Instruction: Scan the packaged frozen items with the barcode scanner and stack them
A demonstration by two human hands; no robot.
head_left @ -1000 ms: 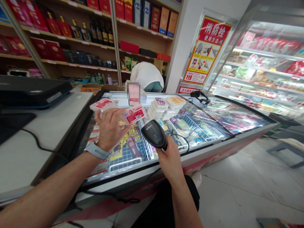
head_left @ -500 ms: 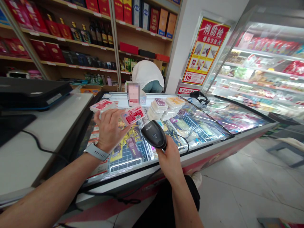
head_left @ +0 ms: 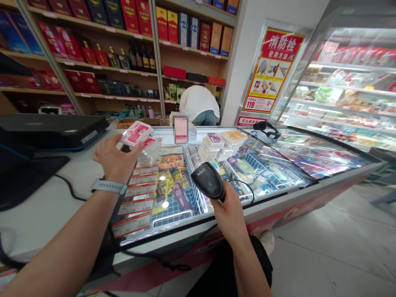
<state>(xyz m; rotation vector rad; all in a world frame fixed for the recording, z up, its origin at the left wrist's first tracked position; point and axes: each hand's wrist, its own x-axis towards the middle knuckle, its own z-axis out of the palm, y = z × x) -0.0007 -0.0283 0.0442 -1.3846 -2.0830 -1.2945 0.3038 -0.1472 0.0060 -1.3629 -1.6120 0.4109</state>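
At left of centre in the frame, our left hand (head_left: pixel 115 159) pinches a red-labelled box (head_left: pixel 136 133) between thumb and fingers. Another box (head_left: pixel 149 155) lies just below it on the freezer (head_left: pixel 278 205); we cannot tell whether the two touch. If our thumb slackens, the tilted upper one could slide off and knock its neighbour. Mid-frame, our right hand (head_left: pixel 230 208) grips a black scanner (head_left: pixel 207 180), most fingers hidden. A cord (head_left: pixel 253 194) loops beside it and might snag; a wide swing could topple the stacked boxes (head_left: pixel 212 146) beyond.
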